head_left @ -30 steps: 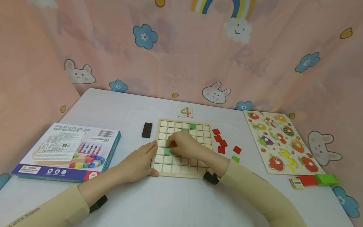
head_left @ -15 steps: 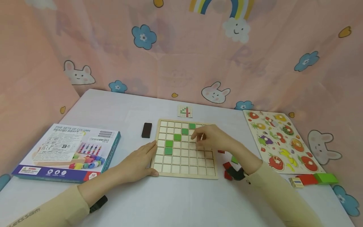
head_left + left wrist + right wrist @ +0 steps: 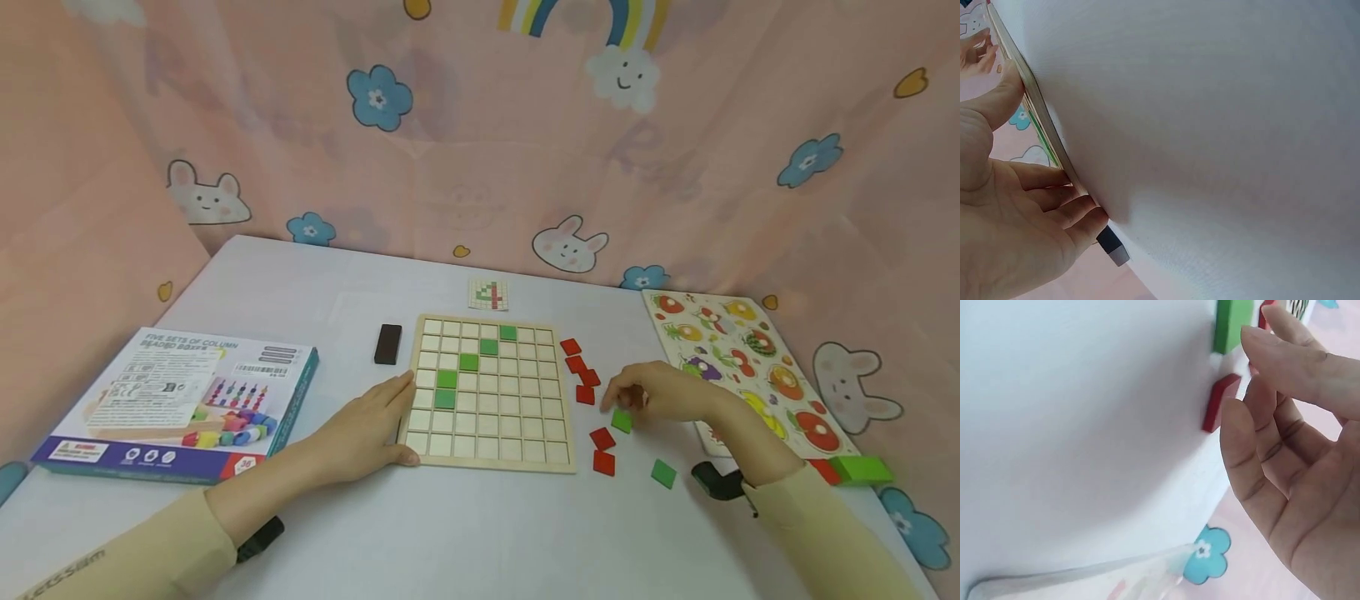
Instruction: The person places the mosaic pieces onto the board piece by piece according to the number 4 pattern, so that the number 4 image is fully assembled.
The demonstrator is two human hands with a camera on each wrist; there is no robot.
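Grid board (image 3: pixel 517 417): lay flat in the middle of the white table (image 3: pixel 450 533), within reach of both hands
Left hand (image 3: pixel 367 429): fingers extended along the grid board's left edge, thumb at the lower corner, probably to keep it from sliding
Right hand (image 3: pixel 652 390): hung at the near green tile (image 3: pixel 621 422), fingers loosely bent, thumb and fingertips apart, nothing pinched; whether it touched the tile could not be told
Set tiles (image 3: pixel 468 362): five green, seated in cells, stepping down leftward, the last two one above the other
Red tiles (image 3: pixel 602 439): six, loose right of the grid board, likely on that side to suit the right hand
Far green tile (image 3: pixel 663 474): lay alone, closer to the person
Picture card (image 3: pixel 488 295): beyond the far edge, printed with green and red squares, presumably there to be seen unobstructed
Dark block (image 3: pixel 387 344): beside the upper left edge, reason unclear
Cardboard box (image 3: pixel 172 417): at the left, seemingly out of the way; title read "FIVE SETS OF COLUMN BEADED BOXES", second line faint; sticker print too small to read
Fruit puzzle (image 3: pixel 731 346): at the right, no readable writing
Left sleeve (image 3: pixel 127 550): lettering resembled "Letssam", spelling uncertain
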